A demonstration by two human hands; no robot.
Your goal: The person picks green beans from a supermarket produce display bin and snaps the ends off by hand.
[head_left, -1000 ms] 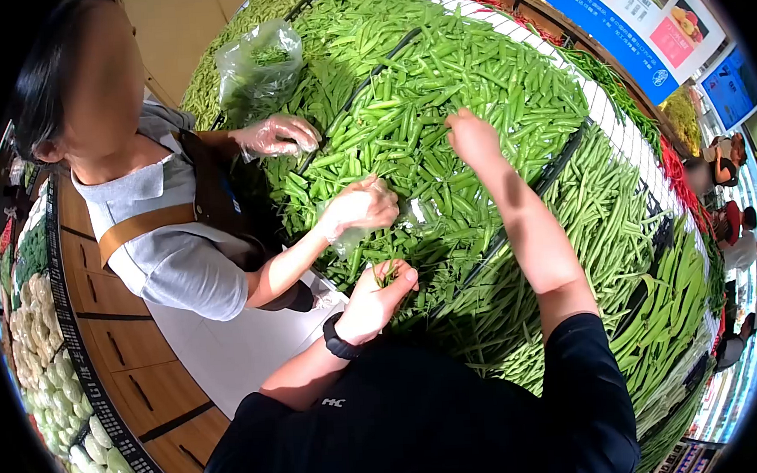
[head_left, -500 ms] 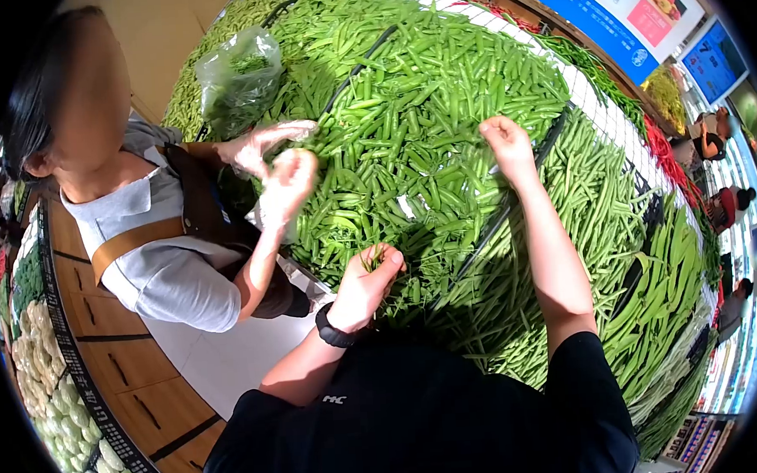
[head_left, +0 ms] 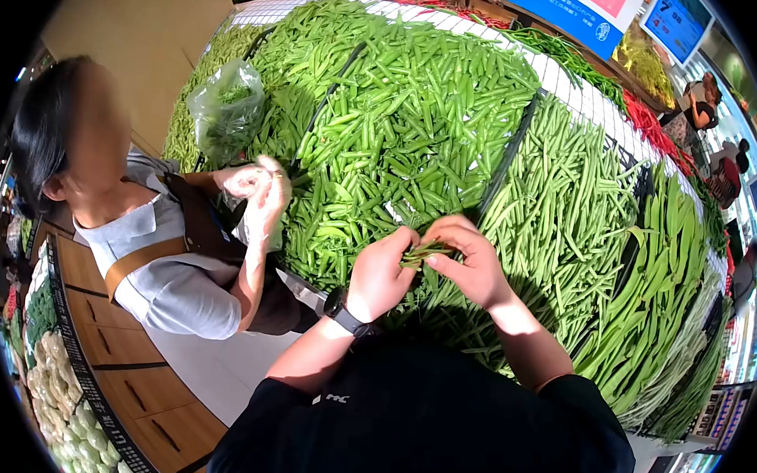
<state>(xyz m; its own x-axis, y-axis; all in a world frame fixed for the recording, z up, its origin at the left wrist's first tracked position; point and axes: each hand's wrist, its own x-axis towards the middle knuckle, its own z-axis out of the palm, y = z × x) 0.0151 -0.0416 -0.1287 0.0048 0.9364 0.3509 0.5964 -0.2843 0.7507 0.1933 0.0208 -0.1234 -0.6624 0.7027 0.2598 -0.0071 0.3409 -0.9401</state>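
Low over the front of the pea pod heap (head_left: 440,105), my two hands meet. My left hand (head_left: 380,275), with a black watch on its wrist, is closed around a small bunch of thin green pods or stems (head_left: 424,253). Thumb and fingers of my right hand (head_left: 472,261) pinch the other end of that bunch. The fingers partly hide it, so its exact kind cannot be told. Just right of my right hand, beyond a black divider (head_left: 511,148), lie long green beans (head_left: 568,175).
A co-worker in a brown apron (head_left: 198,224) stands at the left, gloved hands (head_left: 261,191) together over the display edge. A clear plastic bag (head_left: 225,112) with greens rests on the heap. Broad flat beans (head_left: 658,265) lie far right; red chillies (head_left: 651,132) line the back.
My right hand has come down and left from above the pea pods to join my left hand at the bunch. The co-worker's hands have drawn together.
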